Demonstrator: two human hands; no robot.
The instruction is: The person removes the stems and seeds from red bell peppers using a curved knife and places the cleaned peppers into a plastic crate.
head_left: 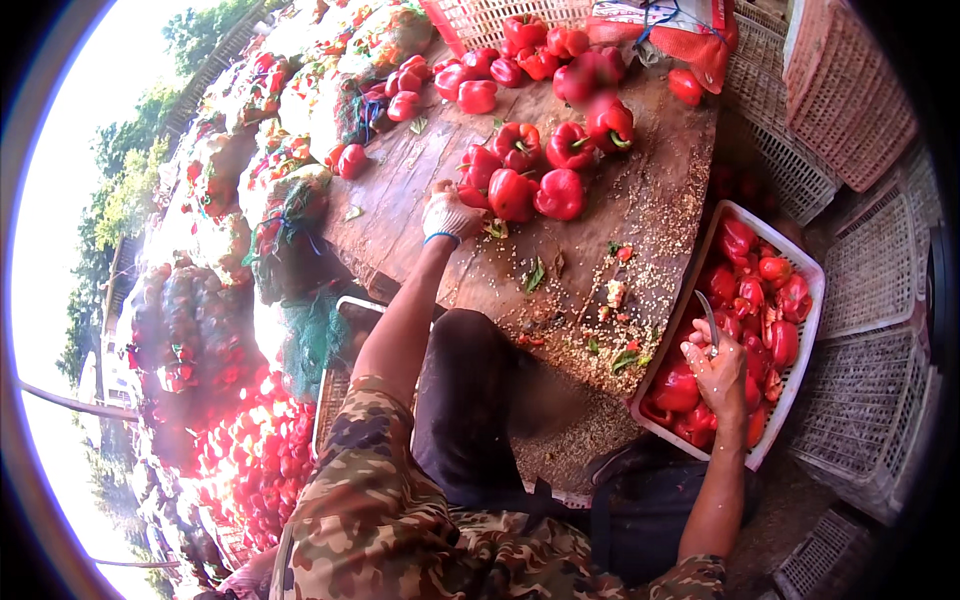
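My left hand (452, 214), in a white knit glove with a blue cuff, is at the near left of a cluster of red bell peppers on the wooden table (400, 235). Its fingers curl against the leftmost red bell pepper (474, 193), and their tips are partly hidden. Just right of that pepper lie another red bell pepper (512, 194) and several more. My bare right hand (718, 372) grips a small curved knife (707, 318), blade upward, above a pale plastic crate (800, 395). Cored-looking red peppers (676, 386) fill that crate.
Seeds, stem scraps and a green leaf (535, 274) litter the table. More peppers (478, 97) lie at its far side, beside a red mesh bag (710, 60). Stacked plastic crates (865, 270) stand at the right. Net sacks of peppers (295, 215) crowd the left.
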